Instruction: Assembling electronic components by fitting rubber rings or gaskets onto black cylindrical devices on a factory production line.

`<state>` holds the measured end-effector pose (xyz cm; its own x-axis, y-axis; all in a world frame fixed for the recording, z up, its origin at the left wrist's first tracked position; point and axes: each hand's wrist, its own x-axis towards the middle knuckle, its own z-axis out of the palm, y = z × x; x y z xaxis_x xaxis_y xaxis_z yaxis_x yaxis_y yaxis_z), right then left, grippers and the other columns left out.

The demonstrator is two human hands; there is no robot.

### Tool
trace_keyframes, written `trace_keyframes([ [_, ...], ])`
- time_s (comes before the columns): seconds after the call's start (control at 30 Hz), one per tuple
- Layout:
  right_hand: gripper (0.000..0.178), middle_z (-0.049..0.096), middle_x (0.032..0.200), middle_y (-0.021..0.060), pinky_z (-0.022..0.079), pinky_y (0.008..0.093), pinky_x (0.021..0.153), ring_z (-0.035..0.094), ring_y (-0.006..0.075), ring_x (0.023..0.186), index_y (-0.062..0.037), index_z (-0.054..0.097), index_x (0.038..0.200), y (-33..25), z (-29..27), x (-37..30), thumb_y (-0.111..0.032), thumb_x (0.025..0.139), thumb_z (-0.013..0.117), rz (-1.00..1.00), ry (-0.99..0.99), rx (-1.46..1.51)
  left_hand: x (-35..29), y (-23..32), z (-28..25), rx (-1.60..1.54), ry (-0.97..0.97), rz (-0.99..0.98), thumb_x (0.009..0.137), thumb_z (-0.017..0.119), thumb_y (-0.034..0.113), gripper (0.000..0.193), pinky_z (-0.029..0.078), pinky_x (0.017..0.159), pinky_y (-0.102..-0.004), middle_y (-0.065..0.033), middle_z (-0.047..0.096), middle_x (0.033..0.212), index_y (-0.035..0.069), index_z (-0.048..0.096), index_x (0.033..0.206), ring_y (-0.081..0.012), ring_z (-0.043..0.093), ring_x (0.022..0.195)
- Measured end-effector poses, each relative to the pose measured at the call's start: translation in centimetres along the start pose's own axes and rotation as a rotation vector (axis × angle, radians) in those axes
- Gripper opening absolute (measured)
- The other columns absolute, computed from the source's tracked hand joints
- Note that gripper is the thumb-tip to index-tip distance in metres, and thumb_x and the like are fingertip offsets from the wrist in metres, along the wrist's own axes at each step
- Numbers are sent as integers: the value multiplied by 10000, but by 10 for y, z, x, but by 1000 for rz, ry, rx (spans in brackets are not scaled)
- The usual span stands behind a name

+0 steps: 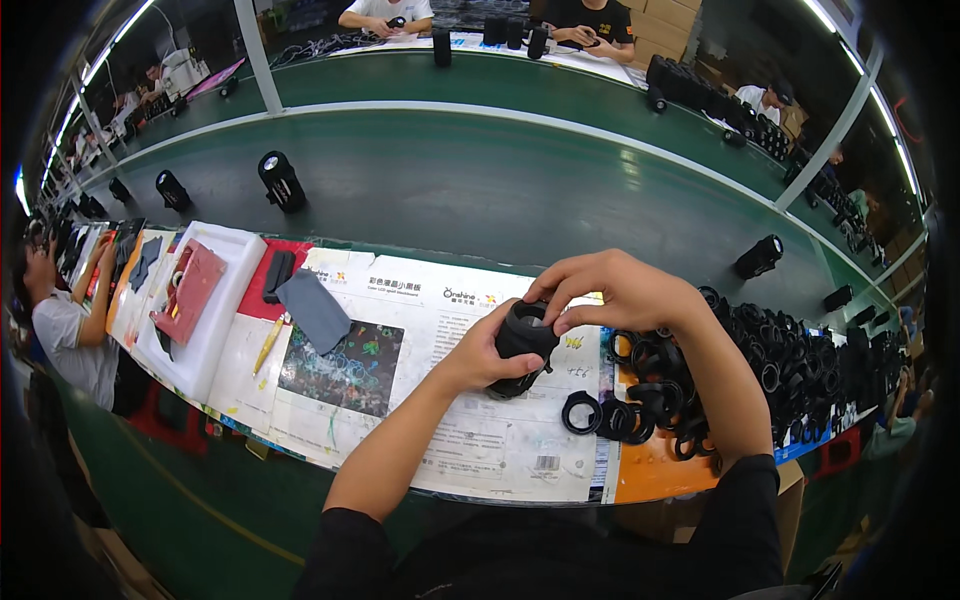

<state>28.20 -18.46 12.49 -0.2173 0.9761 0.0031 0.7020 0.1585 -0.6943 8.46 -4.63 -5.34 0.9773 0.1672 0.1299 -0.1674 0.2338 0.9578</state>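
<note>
A black housing (525,340) is held upright over the bench (470,475), its open mouth facing up; whether its base touches is unclear. The left hand (478,358) has its grip wrapped around the side. The right hand (610,292) has its fingertips bunched at the rim; I cannot tell whether they pinch anything. This piece looks partway fitted, its mouth not yet covered. Beside it lie loose black rings (567,412), with a large pile (765,365) farther right, suggesting plenty left. Beyond, finished-looking lamps (283,185) stand on the green belt (450,170).
</note>
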Motion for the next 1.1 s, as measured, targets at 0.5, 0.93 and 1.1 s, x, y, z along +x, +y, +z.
trace_keyframes([
  [0.5,189,750,1431,112,619,455,1017,717,334,1224,-69,850,1067,-5,15,-8,-125,888,878,-30,56,-125,2,5,1,43,-3,35,822,973,338,956,502,1128,-367,-97,670,1396,40,508,1603,-218,648,1291],
  [0.93,624,672,1509,131,595,458,1007,638,379,1258,-217,776,1425,-7,24,-8,5,845,823,-232,25,-349,0,13,2,8,-15,11,823,970,278,1033,478,1168,-363,-114,626,1465,6,430,1660,-222,606,1355],
  [1.1,720,656,1511,154,584,470,1021,629,405,1269,-212,759,1452,-13,23,-5,48,783,813,-200,-17,-390,0,15,2,15,-4,40,819,971,301,1030,454,1194,-382,-113,623,1469,7,444,1653,-231,587,1384],
])
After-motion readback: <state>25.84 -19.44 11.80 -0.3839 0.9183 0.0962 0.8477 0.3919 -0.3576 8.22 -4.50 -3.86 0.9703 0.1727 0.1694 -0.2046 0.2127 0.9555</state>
